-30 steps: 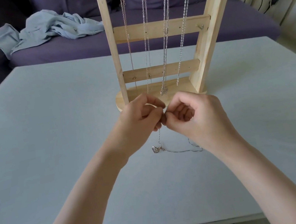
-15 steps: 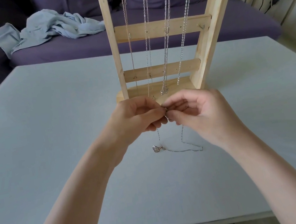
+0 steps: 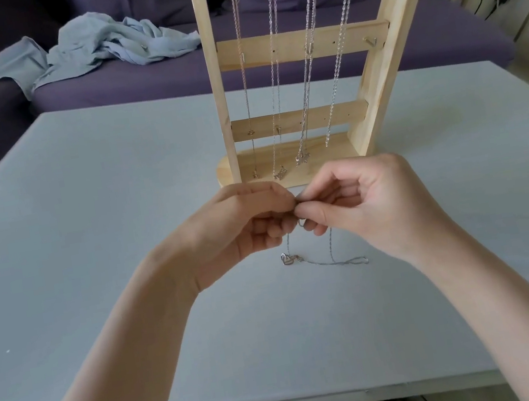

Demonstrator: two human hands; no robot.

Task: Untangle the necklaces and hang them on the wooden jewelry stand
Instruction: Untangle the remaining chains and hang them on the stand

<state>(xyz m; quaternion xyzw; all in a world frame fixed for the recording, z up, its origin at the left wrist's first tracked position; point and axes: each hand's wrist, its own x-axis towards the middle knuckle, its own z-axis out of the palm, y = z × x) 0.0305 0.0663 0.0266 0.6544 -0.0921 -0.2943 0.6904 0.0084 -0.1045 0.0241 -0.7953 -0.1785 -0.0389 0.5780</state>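
Blue cloth [image 3: 100,49] on purple sofa [image 3: 167,77] behind stand [image 3: 288,165]

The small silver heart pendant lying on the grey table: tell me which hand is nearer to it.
Left. The left hand is just above and left of the small silver heart pendant; the right hand sits farther off, up to its right. Both pinch the thin silver chain.

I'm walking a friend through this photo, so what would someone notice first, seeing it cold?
First, the two hands at centre: the left hand and right hand meet fingertip to fingertip, pinching a thin silver necklace whose heart pendant lies on the grey table. Just behind them stands the wooden jewelry stand, with four chains hanging side by side.
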